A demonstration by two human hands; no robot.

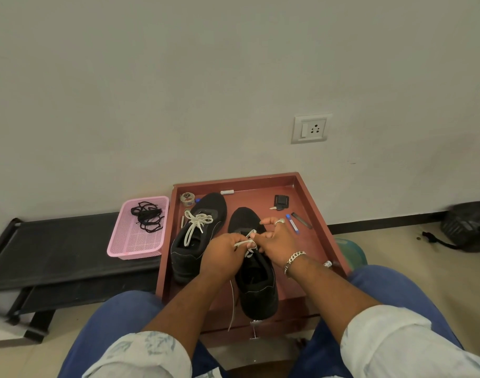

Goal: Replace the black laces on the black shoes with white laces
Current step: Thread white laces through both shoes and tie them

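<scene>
Head view shows both hands, left hand (222,253) and right hand (277,240), pinching the white lace (243,243) above the right of two black shoes (256,279) in the red tray (319,214), while one tangle of black laces (148,215) lies in the pink basket (136,241) well left.

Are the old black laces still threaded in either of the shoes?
No, the black laces lie heaped in the pink basket, while the left shoe wears a tied white lace.
</scene>
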